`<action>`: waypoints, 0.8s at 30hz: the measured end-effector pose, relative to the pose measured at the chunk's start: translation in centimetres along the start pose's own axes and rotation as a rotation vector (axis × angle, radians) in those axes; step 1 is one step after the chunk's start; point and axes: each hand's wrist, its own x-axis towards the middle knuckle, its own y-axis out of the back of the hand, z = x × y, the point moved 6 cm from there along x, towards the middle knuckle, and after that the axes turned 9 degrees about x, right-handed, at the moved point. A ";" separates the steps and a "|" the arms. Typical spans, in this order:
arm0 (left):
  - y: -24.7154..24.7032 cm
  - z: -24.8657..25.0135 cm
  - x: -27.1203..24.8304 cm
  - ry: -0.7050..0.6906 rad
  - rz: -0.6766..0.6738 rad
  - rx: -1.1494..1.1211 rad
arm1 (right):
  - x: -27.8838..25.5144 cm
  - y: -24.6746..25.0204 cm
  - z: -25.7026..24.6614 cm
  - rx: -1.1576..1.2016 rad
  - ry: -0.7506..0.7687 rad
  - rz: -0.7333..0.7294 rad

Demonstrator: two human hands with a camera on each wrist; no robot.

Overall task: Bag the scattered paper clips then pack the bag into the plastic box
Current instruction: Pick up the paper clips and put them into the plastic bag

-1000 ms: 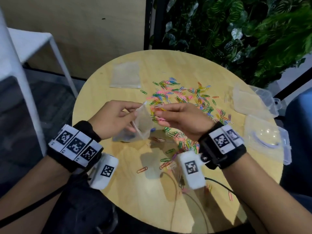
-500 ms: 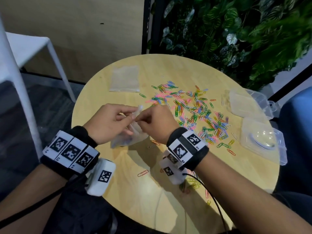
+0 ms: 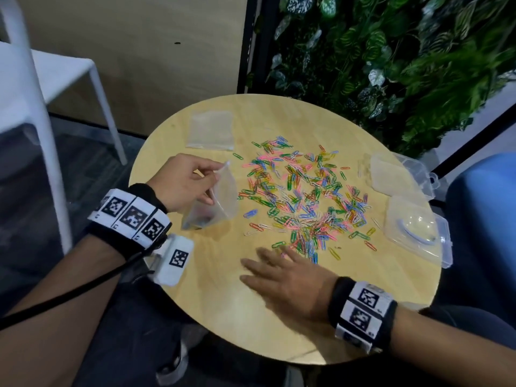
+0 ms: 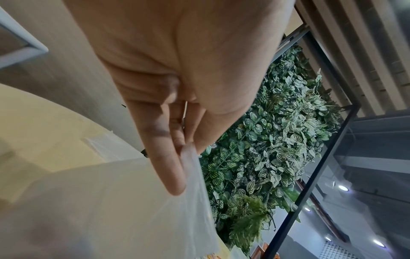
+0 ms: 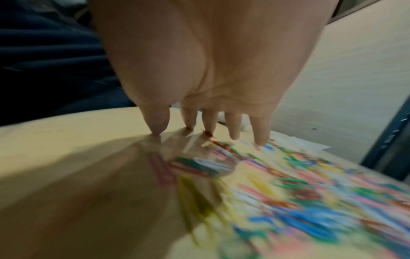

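Left hand (image 3: 185, 181) pinches the top edge of the clear bag (image 3: 220, 201), thumb against fingers, bag hanging down with its bottom touching the round wooden table (image 3: 223, 291). Some dark clips sit in the bag's bottom; colours hard to tell. In the left wrist view the fingers (image 4: 168, 157) lie along the bag's (image 4: 111, 201) plastic rim. Right hand (image 3: 287, 277) is flat and spread, palm down, gripping nothing, fingertips at the near edge of the paper clips (image 3: 304, 196). Right wrist view is blurred: fingertips (image 5: 235, 129) touch the table (image 5: 77, 140) among the clips (image 5: 299, 192). Clips are scattered, many colours, across the table's middle, right of the bag. A few stray ones lie near the right edge. Spare flat bag (image 3: 210, 129) lies on the far left of the table. Two clear plastic boxes on the right edge: far one (image 3: 402, 174), near one (image 3: 416, 230). White chair (image 3: 42, 79) far left, leafy wall (image 3: 391, 51) behind the table.
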 end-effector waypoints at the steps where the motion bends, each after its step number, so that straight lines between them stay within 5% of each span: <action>1: -0.1 0.0 0.0 0.003 -0.001 0.003 | -0.9 0.3 1.0 -0.010 -0.052 -0.016; 6: -0.8 0.4 -0.2 0.001 -0.017 0.008 | -3.0 -0.7 4.4 0.065 -0.140 -0.112; 15: -1.6 0.9 -0.3 -0.013 -0.045 -0.004 | -1.2 0.8 7.2 0.291 -0.338 0.119; 20: -2.3 0.7 0.2 -0.012 -0.062 0.022 | -2.1 3.5 13.1 0.790 -0.776 0.486; 24: -3.2 0.4 0.7 -0.002 -0.081 0.028 | -0.4 4.9 13.1 1.719 -0.766 0.789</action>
